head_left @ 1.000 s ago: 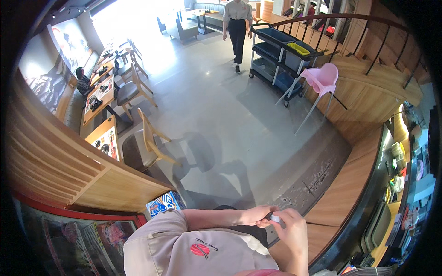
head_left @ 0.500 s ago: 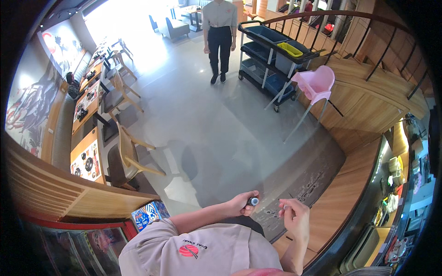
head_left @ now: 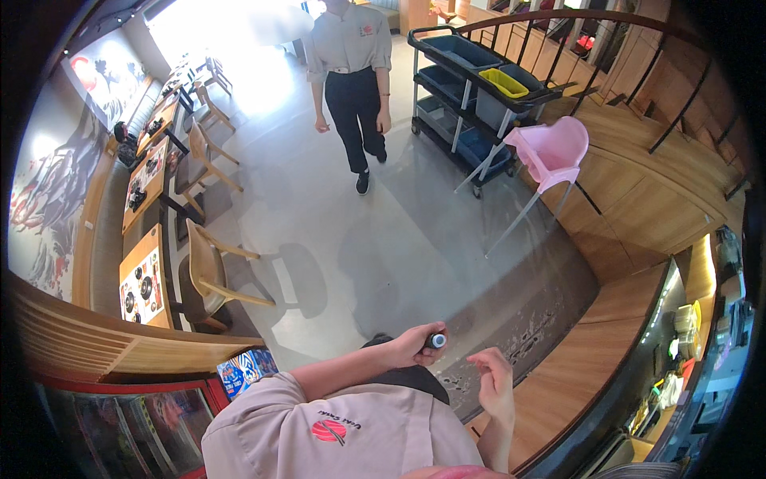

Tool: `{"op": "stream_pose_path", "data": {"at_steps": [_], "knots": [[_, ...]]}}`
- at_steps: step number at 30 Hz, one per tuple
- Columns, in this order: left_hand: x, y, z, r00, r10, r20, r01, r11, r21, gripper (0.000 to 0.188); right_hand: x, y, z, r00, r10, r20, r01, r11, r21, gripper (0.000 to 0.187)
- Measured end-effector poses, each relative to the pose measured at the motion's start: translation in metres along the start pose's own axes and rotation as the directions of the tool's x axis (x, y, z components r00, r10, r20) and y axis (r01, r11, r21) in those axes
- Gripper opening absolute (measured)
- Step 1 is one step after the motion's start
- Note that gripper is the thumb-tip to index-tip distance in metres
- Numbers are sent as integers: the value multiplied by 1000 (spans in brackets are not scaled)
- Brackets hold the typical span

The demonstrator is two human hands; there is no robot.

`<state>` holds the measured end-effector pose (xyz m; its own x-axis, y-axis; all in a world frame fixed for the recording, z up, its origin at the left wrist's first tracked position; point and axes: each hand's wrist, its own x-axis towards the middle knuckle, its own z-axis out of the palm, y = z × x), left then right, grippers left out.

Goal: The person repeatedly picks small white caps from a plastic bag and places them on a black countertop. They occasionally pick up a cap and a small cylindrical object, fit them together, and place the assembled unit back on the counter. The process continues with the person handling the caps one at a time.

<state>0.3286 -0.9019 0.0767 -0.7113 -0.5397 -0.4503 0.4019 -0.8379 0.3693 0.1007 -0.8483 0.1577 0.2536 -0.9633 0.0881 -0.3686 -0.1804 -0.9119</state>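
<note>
My left hand is wrapped around a small dark cylinder in front of my body. Its pale bluish round end points out of the fist; the rest is hidden by my fingers, so its exact kind cannot be told. To the right and a little lower, my right hand is raised apart from the cylinder. Its fingers are loosely bent and somewhat spread, with nothing visible in them.
Ahead, a person in a light shirt walks on the grey floor. A black trolley with tubs and a pink high chair stand right. Wooden chairs and set tables line the left; a counter runs along my right.
The person ahead has come nearer and is stepping. My view has shifted slightly. My left hand still grips the cylinder; my right hand's fingers have loosened from a tighter curl.
</note>
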Motion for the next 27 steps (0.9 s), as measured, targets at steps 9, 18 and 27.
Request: {"op": "stream_pose_path", "data": {"at_steps": [9, 18, 27], "knots": [[75, 90, -27, 999, -44, 2, 44, 999, 15, 40, 115, 18, -17, 998, -21, 61, 16, 997, 71, 48], [133, 225, -37, 989, 0, 149, -29, 981, 191, 45, 253, 28, -27, 998, -67, -6, 67, 997, 33, 42], [154, 298, -61, 995, 19, 98, -34, 987, 158, 43, 345, 34, -15, 985, -85, -147, 94, 994, 51, 38]]}}
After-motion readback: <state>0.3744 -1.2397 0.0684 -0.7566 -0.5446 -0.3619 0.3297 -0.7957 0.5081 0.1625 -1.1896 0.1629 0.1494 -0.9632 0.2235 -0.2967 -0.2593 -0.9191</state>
